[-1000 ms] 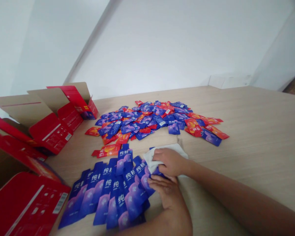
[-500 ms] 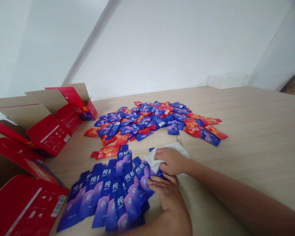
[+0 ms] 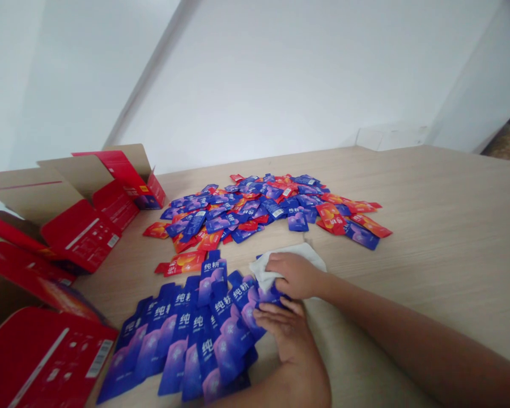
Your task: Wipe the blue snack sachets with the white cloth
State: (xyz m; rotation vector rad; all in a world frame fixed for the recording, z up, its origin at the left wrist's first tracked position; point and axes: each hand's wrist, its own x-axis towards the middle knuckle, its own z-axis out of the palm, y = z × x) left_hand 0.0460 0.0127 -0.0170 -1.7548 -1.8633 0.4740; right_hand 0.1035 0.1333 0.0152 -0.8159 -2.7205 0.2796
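Note:
My right hand (image 3: 295, 275) is closed on a crumpled white cloth (image 3: 310, 255), which lies against the top of a blue-purple pouch. Just below it, my left hand (image 3: 283, 328) rests with its fingers stretched out flat on the same pouch, near the right end of the group. To the left, several blue-purple spouted pouches (image 3: 174, 351) lie overlapping in rows, printed side up. One pouch (image 3: 212, 277) lies across the top of them. The pouch under both hands is mostly covered.
A mixed heap of blue and red-orange pouches (image 3: 246, 207) lies farther back on the wooden table (image 3: 429, 226). One red-orange pouch (image 3: 185, 262) is apart from it. Open red cartons (image 3: 85, 232) stand along the left. A white wall (image 3: 280, 73) rises behind.

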